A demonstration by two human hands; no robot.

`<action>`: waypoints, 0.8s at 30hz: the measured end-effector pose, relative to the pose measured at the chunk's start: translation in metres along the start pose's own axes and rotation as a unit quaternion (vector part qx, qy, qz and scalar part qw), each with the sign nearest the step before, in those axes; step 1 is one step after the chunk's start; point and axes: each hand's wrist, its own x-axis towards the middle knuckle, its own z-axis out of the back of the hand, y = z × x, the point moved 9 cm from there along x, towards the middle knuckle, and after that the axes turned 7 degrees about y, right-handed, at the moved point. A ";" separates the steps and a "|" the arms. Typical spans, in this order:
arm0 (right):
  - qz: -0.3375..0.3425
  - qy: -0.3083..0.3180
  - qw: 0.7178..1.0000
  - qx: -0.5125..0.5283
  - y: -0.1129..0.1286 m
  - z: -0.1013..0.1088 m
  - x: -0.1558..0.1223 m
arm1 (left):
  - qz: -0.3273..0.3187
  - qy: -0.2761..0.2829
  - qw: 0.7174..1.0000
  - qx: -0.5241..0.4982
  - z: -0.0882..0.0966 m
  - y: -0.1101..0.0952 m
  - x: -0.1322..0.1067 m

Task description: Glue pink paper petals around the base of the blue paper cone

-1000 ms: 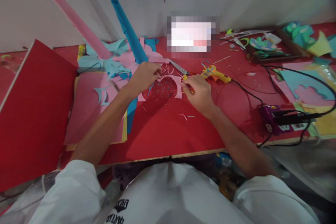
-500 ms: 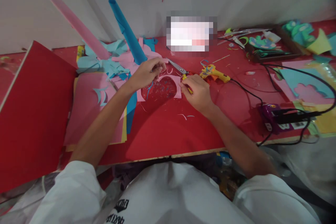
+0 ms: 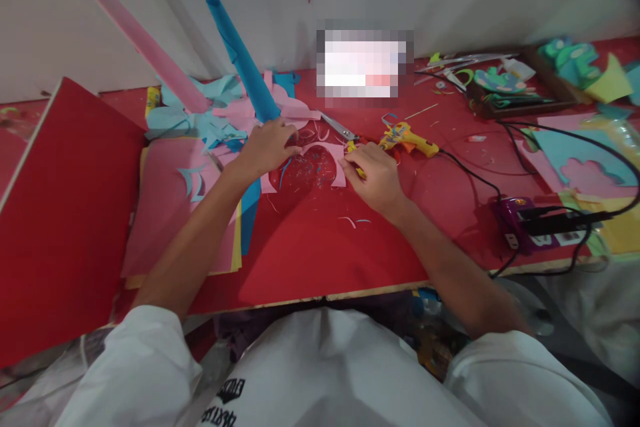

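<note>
On the red table lies an arch-shaped pink paper cut-out [image 3: 339,155] with a large rounded opening. My left hand [image 3: 267,149] rests over its upper left part, thumb and forefinger apart, hiding that stretch of the arch. At the right edge of the cut-out, the fingers of my right hand [image 3: 375,177] close together on the paper. Just beyond it lie scissors [image 3: 337,125] with their blades toward the left. A yellow glue gun [image 3: 411,140] lies beyond my right hand, its black cord running right. Thin paper trimmings [image 3: 306,173] are scattered inside and around the arch.
A blue paper tube [image 3: 243,60] and a pink paper tube [image 3: 150,47] stand tilted at the back left. Paper sheets [image 3: 165,227] are stacked left, beside a red board [image 3: 75,213]. Right are a purple power box [image 3: 520,210] with cables and a dark tray [image 3: 550,90].
My left hand has come down and slightly left, toward the pink paper, and its pinched fingers have parted. My right hand stays at the paper's right edge, almost unmoved.
</note>
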 end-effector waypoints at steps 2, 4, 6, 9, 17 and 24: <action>-0.003 0.004 1.000 0.006 -0.001 -0.001 0.000 | 0.019 -0.007 1.000 0.015 -0.002 0.007 -0.001; -0.002 0.006 1.000 0.011 -0.001 -0.001 -0.001 | 0.026 -0.015 0.999 0.023 -0.004 0.009 -0.001; 0.002 0.007 1.000 0.007 0.000 -0.002 -0.001 | 0.026 -0.013 0.999 0.025 -0.006 0.009 0.000; 0.013 0.006 1.000 -0.007 0.002 -0.002 -0.002 | 0.028 0.000 0.999 0.019 -0.007 0.008 0.002; 0.034 -0.014 0.999 -0.017 0.005 -0.001 -0.003 | 0.032 0.062 0.998 -0.008 0.005 -0.014 0.000; 0.021 -0.062 0.998 0.004 0.005 0.013 -0.002 | -0.010 -0.010 0.999 0.052 0.047 -0.050 -0.010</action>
